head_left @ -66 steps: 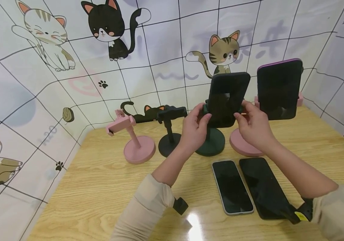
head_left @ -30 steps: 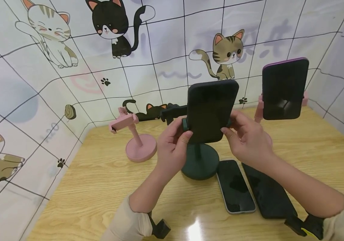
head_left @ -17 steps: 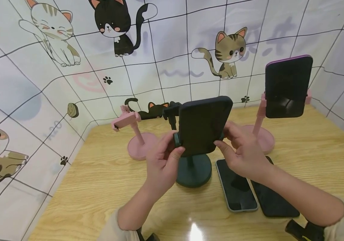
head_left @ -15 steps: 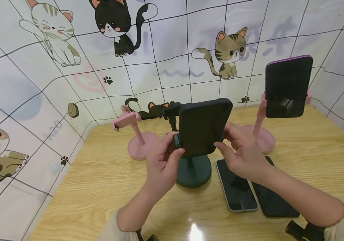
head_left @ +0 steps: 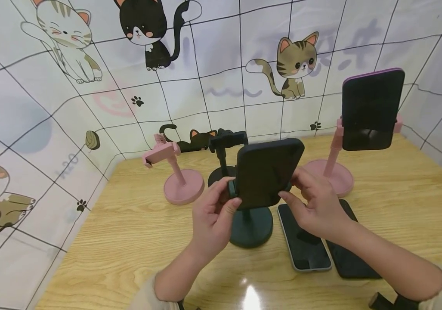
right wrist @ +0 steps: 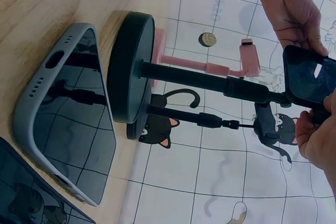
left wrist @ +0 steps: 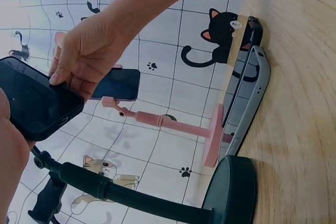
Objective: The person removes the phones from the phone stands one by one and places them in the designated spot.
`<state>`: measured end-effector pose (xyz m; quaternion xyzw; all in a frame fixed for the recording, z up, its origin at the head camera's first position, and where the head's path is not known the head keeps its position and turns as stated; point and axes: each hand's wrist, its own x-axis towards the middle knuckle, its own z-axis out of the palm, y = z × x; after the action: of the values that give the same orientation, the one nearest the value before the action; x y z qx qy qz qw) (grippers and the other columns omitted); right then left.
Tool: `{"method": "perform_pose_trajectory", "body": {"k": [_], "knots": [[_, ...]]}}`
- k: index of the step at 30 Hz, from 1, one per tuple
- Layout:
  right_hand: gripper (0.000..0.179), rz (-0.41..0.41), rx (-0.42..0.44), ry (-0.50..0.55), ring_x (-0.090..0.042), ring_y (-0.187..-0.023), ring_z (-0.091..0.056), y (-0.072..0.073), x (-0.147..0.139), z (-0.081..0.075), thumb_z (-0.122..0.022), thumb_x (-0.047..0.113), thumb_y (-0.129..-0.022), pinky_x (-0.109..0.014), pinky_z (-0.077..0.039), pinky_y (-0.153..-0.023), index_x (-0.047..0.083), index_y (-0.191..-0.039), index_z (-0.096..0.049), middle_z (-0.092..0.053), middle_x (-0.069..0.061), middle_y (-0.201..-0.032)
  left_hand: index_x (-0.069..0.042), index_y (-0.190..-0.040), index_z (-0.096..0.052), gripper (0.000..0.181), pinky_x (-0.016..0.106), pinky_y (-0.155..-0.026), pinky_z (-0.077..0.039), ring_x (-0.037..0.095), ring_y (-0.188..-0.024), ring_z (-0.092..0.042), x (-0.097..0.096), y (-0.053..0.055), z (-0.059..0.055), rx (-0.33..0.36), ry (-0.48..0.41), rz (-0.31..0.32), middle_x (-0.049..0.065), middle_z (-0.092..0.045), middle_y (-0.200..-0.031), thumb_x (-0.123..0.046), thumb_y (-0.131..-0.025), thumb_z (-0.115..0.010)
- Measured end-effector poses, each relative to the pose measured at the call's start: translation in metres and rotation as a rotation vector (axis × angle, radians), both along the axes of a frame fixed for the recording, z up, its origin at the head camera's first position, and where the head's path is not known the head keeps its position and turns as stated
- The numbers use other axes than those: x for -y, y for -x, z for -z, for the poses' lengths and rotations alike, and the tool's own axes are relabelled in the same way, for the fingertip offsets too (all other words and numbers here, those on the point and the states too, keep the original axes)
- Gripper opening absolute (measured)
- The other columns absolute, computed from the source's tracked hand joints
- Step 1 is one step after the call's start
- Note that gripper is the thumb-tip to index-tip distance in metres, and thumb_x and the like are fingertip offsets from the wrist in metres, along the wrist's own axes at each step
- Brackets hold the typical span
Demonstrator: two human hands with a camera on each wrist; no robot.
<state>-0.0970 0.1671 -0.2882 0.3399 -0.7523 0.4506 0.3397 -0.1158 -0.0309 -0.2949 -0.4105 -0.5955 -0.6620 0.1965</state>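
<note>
A black phone [head_left: 269, 172] sits upright, tilted back, in the clamp of a dark green phone stand [head_left: 251, 228]. My left hand [head_left: 213, 224] grips the clamp's left side, thumb at the phone's lower left edge. On the other side my right hand [head_left: 317, 211] pinches the clamp, thumb in front and fingers behind. The left wrist view shows the stand's pole [left wrist: 152, 203] and round base, with the right hand [left wrist: 97, 43] at the phone's edge. In the right wrist view the left hand [right wrist: 294, 19] touches the far edge. The back of the clamp is hidden.
Two phones lie flat to the right: one grey-rimmed [head_left: 304, 239], one black [head_left: 354, 258]. Behind stand a small pink stand [head_left: 182, 187], a black stand [head_left: 228, 142] and a pink stand [head_left: 331, 172] holding a phone [head_left: 372, 112]. A cat-patterned sheet [head_left: 221, 64] hangs behind the wooden table [head_left: 128, 241].
Both hands have brought the green stand and its phone left and toward the table's front, out of the row. Over the last half second, the phone has shifted slightly nearer and right.
</note>
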Motion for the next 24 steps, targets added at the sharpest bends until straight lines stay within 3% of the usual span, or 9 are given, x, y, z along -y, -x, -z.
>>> {"method": "perform_pose_trajectory", "body": {"k": [3,14,24], "knots": [[0.035,-0.004,-0.008,0.007,-0.007,-0.08,-0.054,0.0003,0.0002,0.0016,-0.057,0.027,-0.086,-0.012,-0.046,-0.069,-0.006,-0.101,-0.057,-0.06,-0.009,-0.086,0.014,-0.107,-0.052,0.033,0.033,-0.073,-0.052,0.019,-0.081,-0.06,0.0005,-0.0014,0.0002,0.003,0.001,0.001,0.024,-0.056,-0.091,-0.013,-0.087,-0.057],[0.032,-0.027,0.043,0.04,-0.007,-0.082,-0.055,-0.0037,0.0004,0.003,-0.06,0.019,-0.084,-0.013,-0.046,-0.078,-0.007,-0.103,-0.055,-0.06,-0.008,-0.091,0.015,-0.107,-0.051,0.035,0.033,-0.074,-0.052,0.016,-0.083,-0.06,-0.0001,-0.0028,0.0016,0.011,-0.013,0.026,0.025,-0.055,-0.091,-0.013,-0.087,-0.057],[0.04,-0.033,0.075,0.069,-0.006,-0.084,-0.055,-0.0057,0.0008,0.0042,-0.058,0.027,-0.083,-0.014,-0.044,-0.083,-0.008,-0.102,-0.055,-0.059,-0.005,-0.093,0.013,-0.108,-0.051,0.036,0.034,-0.074,-0.052,0.018,-0.083,-0.059,0.0009,-0.0043,0.0016,0.045,0.018,0.016,0.024,-0.055,-0.093,-0.016,-0.087,-0.057]]}}
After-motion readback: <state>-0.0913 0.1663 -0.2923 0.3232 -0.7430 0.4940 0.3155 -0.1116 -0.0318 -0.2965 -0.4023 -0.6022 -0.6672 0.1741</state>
